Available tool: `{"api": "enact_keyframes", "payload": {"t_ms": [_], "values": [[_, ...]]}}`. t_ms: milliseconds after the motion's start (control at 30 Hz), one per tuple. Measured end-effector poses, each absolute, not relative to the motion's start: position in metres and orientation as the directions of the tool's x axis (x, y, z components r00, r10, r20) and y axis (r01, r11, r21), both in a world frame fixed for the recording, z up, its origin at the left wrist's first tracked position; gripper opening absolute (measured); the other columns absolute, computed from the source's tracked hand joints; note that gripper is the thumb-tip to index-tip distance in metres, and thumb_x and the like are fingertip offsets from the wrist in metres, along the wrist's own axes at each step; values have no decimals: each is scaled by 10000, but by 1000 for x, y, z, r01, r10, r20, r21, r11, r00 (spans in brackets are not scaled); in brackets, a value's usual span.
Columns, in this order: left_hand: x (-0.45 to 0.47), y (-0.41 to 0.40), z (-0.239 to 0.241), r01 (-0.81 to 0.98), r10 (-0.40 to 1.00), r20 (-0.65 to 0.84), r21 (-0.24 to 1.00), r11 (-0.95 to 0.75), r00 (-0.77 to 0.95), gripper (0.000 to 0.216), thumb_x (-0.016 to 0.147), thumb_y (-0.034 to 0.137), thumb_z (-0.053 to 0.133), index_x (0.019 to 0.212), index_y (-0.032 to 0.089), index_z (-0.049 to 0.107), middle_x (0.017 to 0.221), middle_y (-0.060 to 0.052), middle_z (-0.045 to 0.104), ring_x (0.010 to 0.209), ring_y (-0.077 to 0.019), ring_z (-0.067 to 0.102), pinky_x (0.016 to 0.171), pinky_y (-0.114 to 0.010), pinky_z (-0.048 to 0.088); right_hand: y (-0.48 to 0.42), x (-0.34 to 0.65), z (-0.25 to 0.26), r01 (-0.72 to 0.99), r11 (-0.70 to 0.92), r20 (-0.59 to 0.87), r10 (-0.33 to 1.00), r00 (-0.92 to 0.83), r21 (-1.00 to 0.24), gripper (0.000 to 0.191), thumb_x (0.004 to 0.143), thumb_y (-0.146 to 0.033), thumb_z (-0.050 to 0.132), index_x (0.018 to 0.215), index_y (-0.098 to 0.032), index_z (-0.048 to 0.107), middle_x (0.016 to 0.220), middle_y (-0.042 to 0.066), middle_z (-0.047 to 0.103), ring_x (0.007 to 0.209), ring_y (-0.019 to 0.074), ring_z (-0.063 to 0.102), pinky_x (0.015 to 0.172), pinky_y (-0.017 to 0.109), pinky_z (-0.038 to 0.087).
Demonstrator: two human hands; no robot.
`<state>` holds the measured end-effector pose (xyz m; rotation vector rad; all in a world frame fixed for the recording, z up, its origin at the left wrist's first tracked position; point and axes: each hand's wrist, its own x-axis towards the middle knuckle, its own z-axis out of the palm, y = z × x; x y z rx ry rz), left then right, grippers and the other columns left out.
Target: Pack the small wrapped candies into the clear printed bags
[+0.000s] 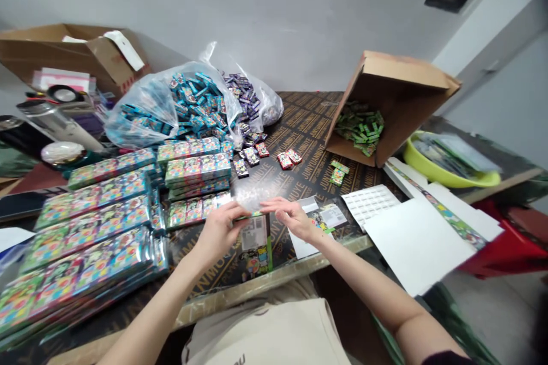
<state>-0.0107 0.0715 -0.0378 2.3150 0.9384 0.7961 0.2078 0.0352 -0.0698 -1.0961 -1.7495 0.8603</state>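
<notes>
My left hand [219,229] and my right hand [290,218] are together over the near table edge, both pinching a clear plastic sleeve [252,199] at its top. Below the sleeve a colourful printed card pack [256,242] lies on the dark table [299,125]. Fingers of both hands are curled on the sleeve. Left of my hands lie rows of finished colourful packs [94,222], several stacked.
A clear bag of small blue boxes [180,105] and a bag of purple ones [248,97] sit behind. A tipped cardboard box [394,102] holds green boxes. Loose small boxes [289,158], white sheets [415,239], a yellow basin [445,171] and another carton [64,51] surround.
</notes>
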Motion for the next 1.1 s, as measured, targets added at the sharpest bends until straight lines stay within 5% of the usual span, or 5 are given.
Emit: {"api": "enact_keyframes", "payload": {"t_ms": [100,233,400,700,1100], "values": [[-9,72,-43,459,731,294,621,-635,615,213,817,225,480,879,225,684,765,-36,577,716,-151,541,639,-256,412,53,255,-85,642,214,269,963,-12,-736,351,877,-369,409,1174,-236,541,1191,52,567,1098,181,499,929,361,370],[-8,73,-47,457,752,304,643,-615,584,218,813,213,477,824,208,695,735,-33,552,700,-149,531,637,-257,410,76,313,-114,827,18,156,984,85,-562,228,811,-318,503,863,-183,680,855,65,677,834,197,587,819,367,387],[-6,72,-47,428,779,313,695,-578,544,219,809,213,478,824,205,697,715,-29,542,687,-149,523,626,-262,411,76,322,-144,875,71,60,997,-48,-479,120,670,-226,670,785,-196,685,756,31,663,809,191,542,809,377,302],[-4,72,-48,416,794,316,718,-558,519,204,808,209,491,829,196,693,704,-23,522,675,-143,505,620,-256,395,78,312,-149,898,159,30,987,-161,-409,86,708,-129,612,752,-180,665,813,50,617,867,198,473,789,343,248],[-4,69,-51,459,818,355,694,-554,452,68,746,131,565,755,170,620,723,-23,591,718,-155,546,676,-266,400,64,301,-141,832,105,85,994,-70,-544,88,774,-133,452,749,-171,528,654,9,557,619,145,504,607,239,332]]}}
